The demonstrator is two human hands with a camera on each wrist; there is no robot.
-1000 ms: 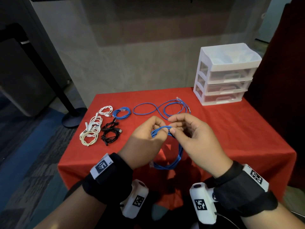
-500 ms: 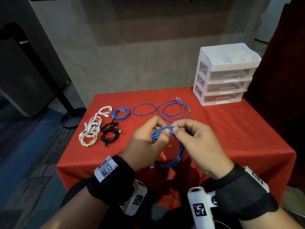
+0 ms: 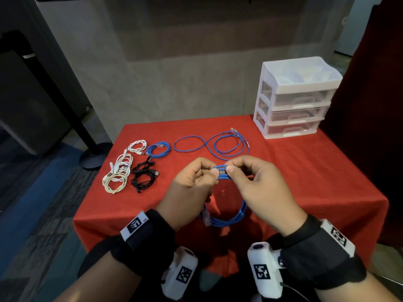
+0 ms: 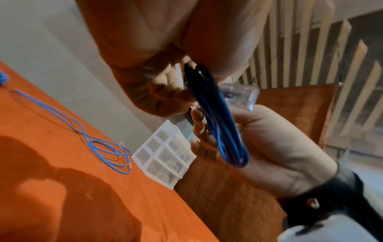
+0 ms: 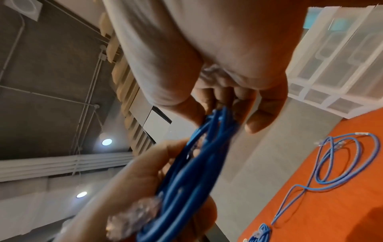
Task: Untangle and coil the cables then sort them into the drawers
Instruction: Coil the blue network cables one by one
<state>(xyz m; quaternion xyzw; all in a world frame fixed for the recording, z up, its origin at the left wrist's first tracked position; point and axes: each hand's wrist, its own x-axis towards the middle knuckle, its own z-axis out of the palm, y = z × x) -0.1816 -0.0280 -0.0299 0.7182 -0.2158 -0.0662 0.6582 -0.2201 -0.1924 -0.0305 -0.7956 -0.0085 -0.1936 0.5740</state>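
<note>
A coiled blue network cable hangs above the red table's front half, held at its top by both hands. My left hand grips the bundled strands. My right hand pinches the cable end with its clear plug at the top of the coil. A second clear plug dangles at the coil's lower left. A loose blue cable lies uncoiled on the table behind the hands. The white three-drawer unit stands at the back right, its drawers closed.
Coiled cables lie in a group at the table's left: a small blue coil, white coils, a cream coil and black coils. The red tablecloth is bare on the right. A black stand base sits on the floor left.
Both hands stayed together at the top of the blue coil, the fingers shifting a little as the right hand works the plug end against the bundle. The coil hangs much as before.
</note>
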